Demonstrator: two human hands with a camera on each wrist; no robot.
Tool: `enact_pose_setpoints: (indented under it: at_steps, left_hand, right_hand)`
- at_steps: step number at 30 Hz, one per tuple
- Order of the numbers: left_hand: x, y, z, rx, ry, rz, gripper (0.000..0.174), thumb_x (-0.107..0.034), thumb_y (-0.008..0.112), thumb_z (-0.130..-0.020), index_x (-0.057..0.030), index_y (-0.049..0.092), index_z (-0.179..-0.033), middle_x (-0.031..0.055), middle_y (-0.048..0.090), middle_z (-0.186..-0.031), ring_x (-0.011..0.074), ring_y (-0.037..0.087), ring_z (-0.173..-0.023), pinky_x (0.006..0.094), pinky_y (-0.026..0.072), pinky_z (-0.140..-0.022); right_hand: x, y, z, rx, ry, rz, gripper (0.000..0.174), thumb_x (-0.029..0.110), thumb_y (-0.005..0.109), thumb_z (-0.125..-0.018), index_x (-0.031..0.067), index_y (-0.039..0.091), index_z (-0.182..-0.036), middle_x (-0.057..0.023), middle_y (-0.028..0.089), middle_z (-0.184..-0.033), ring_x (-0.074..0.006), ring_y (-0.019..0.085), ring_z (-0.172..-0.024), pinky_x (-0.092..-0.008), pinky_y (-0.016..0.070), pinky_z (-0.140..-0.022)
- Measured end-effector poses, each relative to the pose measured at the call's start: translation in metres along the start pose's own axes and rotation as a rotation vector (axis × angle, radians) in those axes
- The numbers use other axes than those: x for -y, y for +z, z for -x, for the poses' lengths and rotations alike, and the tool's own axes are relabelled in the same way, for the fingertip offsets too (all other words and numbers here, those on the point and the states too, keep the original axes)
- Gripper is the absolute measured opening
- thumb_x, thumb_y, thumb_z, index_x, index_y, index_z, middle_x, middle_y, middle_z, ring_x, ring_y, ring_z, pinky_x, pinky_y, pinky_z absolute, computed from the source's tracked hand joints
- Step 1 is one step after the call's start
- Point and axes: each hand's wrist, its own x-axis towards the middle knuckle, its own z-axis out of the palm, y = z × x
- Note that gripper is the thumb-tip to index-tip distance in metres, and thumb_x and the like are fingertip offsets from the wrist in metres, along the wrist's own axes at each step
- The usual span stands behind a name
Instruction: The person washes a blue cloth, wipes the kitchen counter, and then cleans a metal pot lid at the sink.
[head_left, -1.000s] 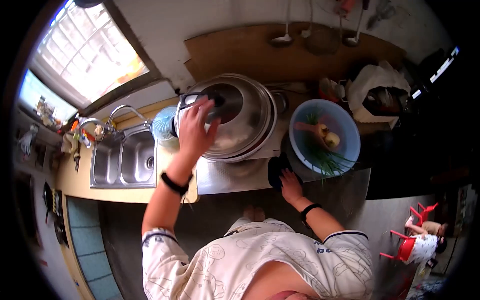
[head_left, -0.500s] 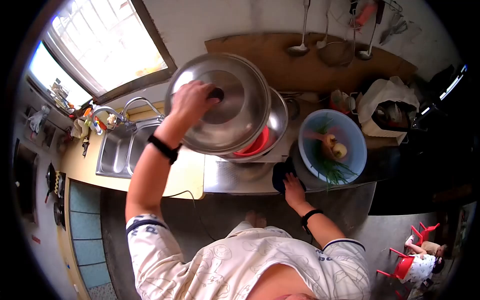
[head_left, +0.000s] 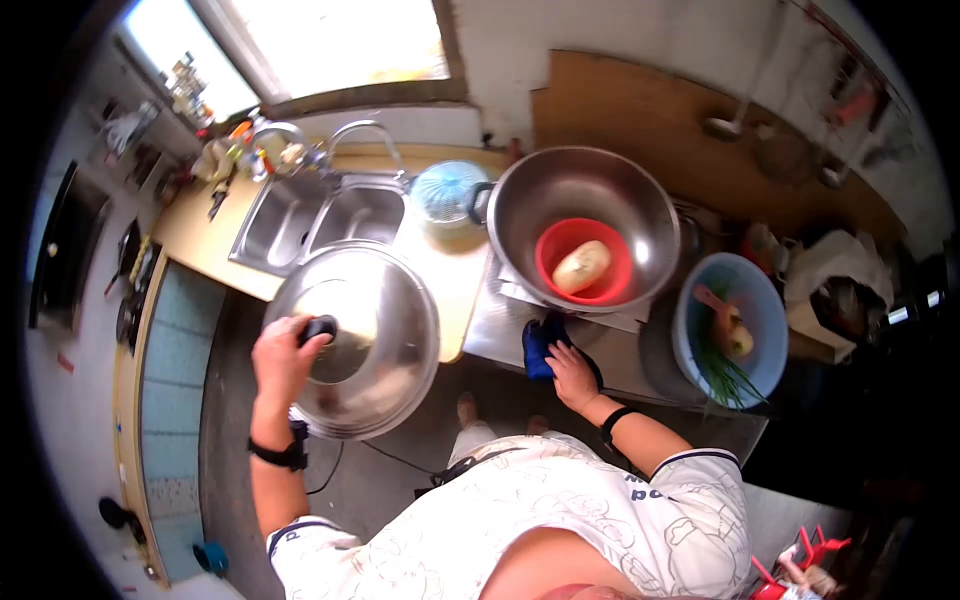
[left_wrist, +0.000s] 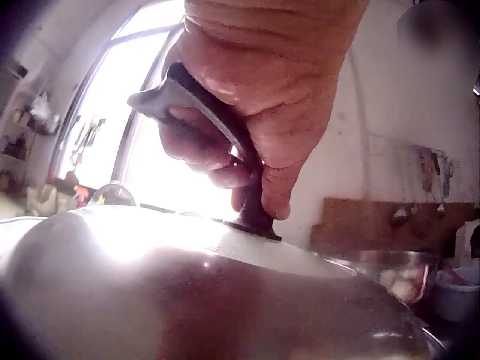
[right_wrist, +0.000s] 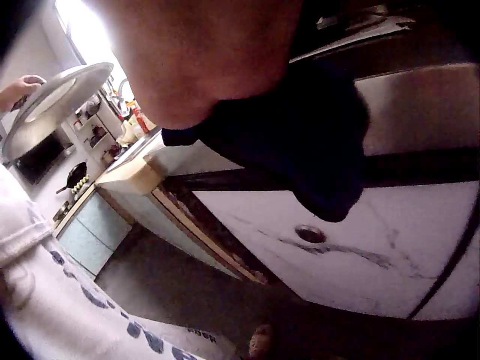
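Over the floor left of the counter, my left hand (head_left: pixel 283 365) grips the black handle (left_wrist: pixel 251 180) of a large, shiny metal lid (head_left: pixel 400 300). Its fingers curl round the handle in the left wrist view. The wide steel pot (head_left: pixel 515 195) stands uncovered on the counter. Inside sits a red bowl (head_left: pixel 622 275) with a pale, rounded lump (head_left: pixel 582 267) in it. My right hand (head_left: pixel 575 380) rests on a dark blue cloth (head_left: pixel 537 352) at the counter's front edge, fingers laid over it. The cloth (right_wrist: pixel 300 142) hangs past that edge in the right wrist view.
Right of the pot stands a light blue basin (head_left: pixel 682 330) with green stalks and onions. To the pot's left are a blue covered bowl (head_left: pixel 450 195) and a double sink (head_left: pixel 365 215). Ladles (head_left: pixel 725 128) hang on the wall. A cable (head_left: pixel 328 475) trails over the floor.
My left hand has lifted the lid off the pot and carried it left and toward me. The red bowl now shows inside. My right hand stays on the cloth, whose blue side shows more.
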Motion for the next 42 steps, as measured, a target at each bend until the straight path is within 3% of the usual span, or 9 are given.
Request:
enact_pose_setpoints:
  at_steps: [2, 6, 12, 20, 24, 27, 28, 31, 42]
  left_hand:
    - [0.02, 0.034, 0.012, 0.041, -0.062, 0.033, 0.031, -0.026, 0.072, -0.066, -0.0079, 0.065, -0.09, 0.0093, 0.06, -0.079, 0.0272, 0.058, -0.078, 0.0356, 0.0459, -0.068]
    - [0.052, 0.109, 0.015, 0.068, -0.041, 0.057, 0.031, -0.029, 0.072, -0.066, -0.0099, 0.066, -0.09, 0.0076, 0.061, -0.079, 0.0259, 0.059, -0.077, 0.0347, 0.0464, -0.068]
    - [0.069, 0.162, -0.006, 0.125, 0.095, 0.108, 0.03, -0.029, 0.072, -0.065, -0.0132, 0.067, -0.09, 0.0057, 0.056, -0.072, 0.0246, 0.056, -0.073, 0.0364, 0.0451, -0.066]
    - [0.088, 0.199, -0.031, 0.24, 0.188, 0.22, 0.029, -0.028, 0.072, -0.066, -0.0141, 0.067, -0.091, 0.0055, 0.055, -0.073, 0.0247, 0.055, -0.073, 0.0362, 0.045, -0.065]
    - [0.096, 0.206, -0.043, 0.296, 0.188, 0.272, 0.032, -0.026, 0.074, -0.063, -0.0134, 0.066, -0.091, 0.0064, 0.054, -0.076, 0.0251, 0.054, -0.076, 0.0371, 0.0453, -0.067]
    - [0.099, 0.203, -0.052, 0.331, 0.284, 0.192, 0.065, -0.03, 0.078, -0.056, -0.0124, 0.056, -0.115, 0.0129, 0.054, -0.111, 0.0295, 0.051, -0.103, 0.0345, 0.0448, -0.083]
    - [0.1, 0.209, -0.051, 0.335, 0.28, 0.2, 0.065, -0.03, 0.078, -0.056, -0.0124, 0.056, -0.115, 0.0129, 0.054, -0.111, 0.0295, 0.051, -0.103, 0.0345, 0.0448, -0.083]
    - [0.107, 0.22, -0.055, 0.486, 0.393, 0.087, 0.076, -0.033, 0.078, -0.054, -0.0075, 0.051, -0.12, 0.0141, 0.046, -0.128, 0.0291, 0.044, -0.118, 0.0324, 0.0394, -0.094]
    - [0.105, 0.225, -0.055, 0.457, 0.334, 0.102, 0.074, -0.03, 0.079, -0.051, -0.0106, 0.053, -0.117, 0.0103, 0.048, -0.125, 0.0276, 0.046, -0.116, 0.0329, 0.044, -0.089]
  right_hand:
    - [0.01, 0.018, -0.028, -0.073, -0.076, 0.012, 0.033, 0.007, 0.054, -0.069, 0.0037, 0.055, -0.103, -0.0167, 0.05, -0.118, -0.033, 0.042, -0.116, -0.043, 0.0327, -0.099]
    - [0.021, 0.044, -0.075, -0.308, 0.17, 0.013, 0.028, 0.003, 0.052, -0.068, 0.0081, 0.055, -0.095, -0.0122, 0.055, -0.091, -0.0327, 0.05, -0.089, -0.0423, 0.0394, -0.08]
    - [0.037, 0.053, -0.126, -0.449, 0.699, -0.43, 0.031, 0.017, 0.051, -0.085, -0.0012, 0.05, -0.111, -0.0225, 0.057, -0.104, -0.0376, 0.054, -0.097, -0.0395, 0.0423, -0.084]
    - [0.127, 0.035, -0.183, -0.506, 0.542, -0.598, 0.029, 0.014, 0.052, -0.086, -0.0019, 0.052, -0.11, -0.0191, 0.06, -0.1, -0.03, 0.058, -0.092, -0.0344, 0.043, -0.084]
    - [0.151, 0.055, -0.197, -0.365, 0.38, -0.514, 0.033, 0.009, 0.055, -0.082, -0.0016, 0.051, -0.113, -0.0188, 0.055, -0.114, -0.0321, 0.052, -0.106, -0.0344, 0.0396, -0.092]
    - [0.171, 0.057, -0.209, -0.145, 0.119, -0.219, 0.047, 0.012, 0.059, -0.075, 0.0033, 0.049, -0.12, -0.0154, 0.047, -0.126, -0.0323, 0.045, -0.116, -0.0405, 0.034, -0.098]
    - [0.174, 0.06, -0.211, -0.049, 0.035, -0.094, 0.05, 0.014, 0.06, -0.073, 0.005, 0.048, -0.121, -0.0144, 0.045, -0.129, -0.0313, 0.042, -0.119, -0.0431, 0.0314, -0.1]
    - [0.169, 0.074, -0.222, 0.109, -0.028, 0.013, 0.055, 0.015, 0.06, -0.07, 0.008, 0.048, -0.123, -0.0121, 0.041, -0.132, -0.0309, 0.035, -0.124, -0.0482, 0.0256, -0.102]
    - [0.136, 0.106, -0.372, 0.227, -0.17, -0.012, 0.037, 0.017, 0.057, -0.077, 0.0091, 0.055, -0.112, -0.009, 0.047, -0.128, -0.0289, 0.042, -0.12, -0.0441, 0.0327, -0.099]
